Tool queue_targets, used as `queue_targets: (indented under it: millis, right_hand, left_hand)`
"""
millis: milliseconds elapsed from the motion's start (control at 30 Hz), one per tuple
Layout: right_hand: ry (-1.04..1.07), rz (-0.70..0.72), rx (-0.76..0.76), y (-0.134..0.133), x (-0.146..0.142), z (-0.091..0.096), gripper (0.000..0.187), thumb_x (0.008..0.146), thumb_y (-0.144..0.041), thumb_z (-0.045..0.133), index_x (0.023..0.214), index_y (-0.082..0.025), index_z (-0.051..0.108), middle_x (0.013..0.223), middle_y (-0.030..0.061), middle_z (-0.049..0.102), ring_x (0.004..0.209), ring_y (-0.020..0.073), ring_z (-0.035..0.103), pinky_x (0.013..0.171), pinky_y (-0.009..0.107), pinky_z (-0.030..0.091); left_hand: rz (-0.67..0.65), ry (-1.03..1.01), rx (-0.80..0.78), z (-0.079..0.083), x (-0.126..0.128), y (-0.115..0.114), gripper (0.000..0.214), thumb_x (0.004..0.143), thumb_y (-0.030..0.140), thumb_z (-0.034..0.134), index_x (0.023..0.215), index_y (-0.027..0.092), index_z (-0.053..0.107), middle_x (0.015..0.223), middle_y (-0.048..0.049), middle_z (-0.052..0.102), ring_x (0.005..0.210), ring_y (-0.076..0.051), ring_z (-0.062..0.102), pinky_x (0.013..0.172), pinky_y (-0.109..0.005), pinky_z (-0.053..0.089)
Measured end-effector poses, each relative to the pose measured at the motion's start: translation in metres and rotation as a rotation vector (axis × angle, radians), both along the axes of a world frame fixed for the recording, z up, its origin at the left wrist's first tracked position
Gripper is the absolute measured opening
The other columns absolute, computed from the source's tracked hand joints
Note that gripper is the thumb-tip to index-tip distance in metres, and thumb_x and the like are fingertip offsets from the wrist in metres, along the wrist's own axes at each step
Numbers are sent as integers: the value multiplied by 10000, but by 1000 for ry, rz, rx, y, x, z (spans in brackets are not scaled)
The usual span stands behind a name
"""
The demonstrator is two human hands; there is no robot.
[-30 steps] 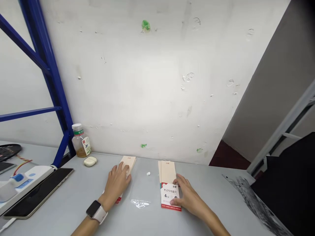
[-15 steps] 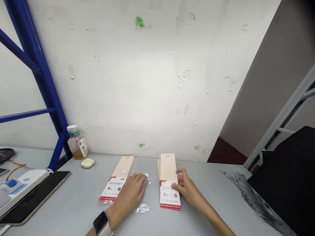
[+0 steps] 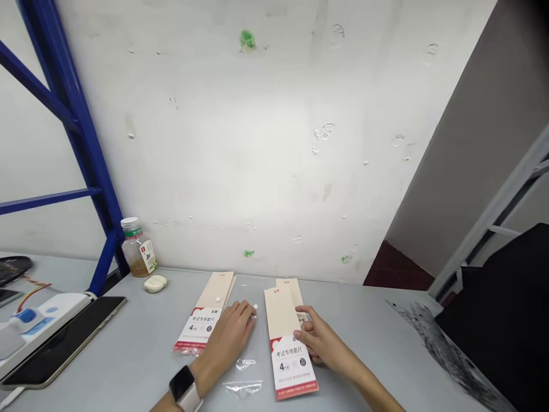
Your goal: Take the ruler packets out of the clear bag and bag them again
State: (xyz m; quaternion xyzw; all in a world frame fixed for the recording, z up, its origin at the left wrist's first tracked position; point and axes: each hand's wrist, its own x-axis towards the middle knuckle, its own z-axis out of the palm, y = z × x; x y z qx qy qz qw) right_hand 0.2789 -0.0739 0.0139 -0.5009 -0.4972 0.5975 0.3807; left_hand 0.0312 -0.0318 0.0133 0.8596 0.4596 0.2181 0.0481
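My right hand [image 3: 322, 342] pinches the edge of a long beige card with a red and white label [image 3: 288, 343], lifted off a stack of like cards [image 3: 295, 290] behind it. My left hand [image 3: 228, 337], a smartwatch [image 3: 184, 389] on its wrist, rests on the grey table [image 3: 128, 355], fingers curled with their tips at a small white bit [image 3: 255, 307]. To its left lies a second pile of the same cards in clear wrap [image 3: 205, 315]. A crumpled scrap of clear film [image 3: 245, 364] sits between my hands.
A small jar with a green label [image 3: 138, 246] and a white earbud case [image 3: 155, 282] stand by the wall at the left. A blue rack frame [image 3: 86, 143], a tablet [image 3: 64, 343] and a white power strip [image 3: 30, 320] fill the left side. A dark patterned cloth [image 3: 437, 349] lies right.
My right hand has pulled the top card off the right stack toward me and to the left. My left hand left the left pile and moved to the small white bit.
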Motion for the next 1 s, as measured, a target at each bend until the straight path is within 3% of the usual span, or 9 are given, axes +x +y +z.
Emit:
queue_targets:
  millis: [267,533,767,1000]
  right_hand:
    - [-80,36,55,4,2,-1,508,786,-436,630,1203,-222,433,521,-141,480,346,65,390,393,207,329]
    - [9,17,32,4,-5,-2,628,708,-462,713,1212,-184,463,580,-110,552,394,89,491,391,228,413]
    - [118,47,9,0,-19,-8,589,679,-438,754,1157,-214,494,722,-73,601,500,137,640,497,297,554]
    - [123,-16,6,-4,-36,-6,578,645,-426,782,1109,-204,517,733,-75,581,519,138,663,551,319,592]
  left_hand:
    - [-89,-129,-71,7,5,-9,234,1009,288,330,977,246,559,949,-28,633,850,-207,612,743,-344,479]
    - [-95,-87,-126,-1,9,-8,191,1014,279,340,956,243,519,948,-13,607,837,-194,602,712,-322,462]
    - [-103,-76,-93,-8,10,-7,196,1007,246,342,933,241,524,923,-10,604,801,-187,593,698,-318,445]
    - [-124,-54,-44,-10,13,-6,200,1007,246,344,944,233,534,926,-16,603,760,-187,583,675,-321,428]
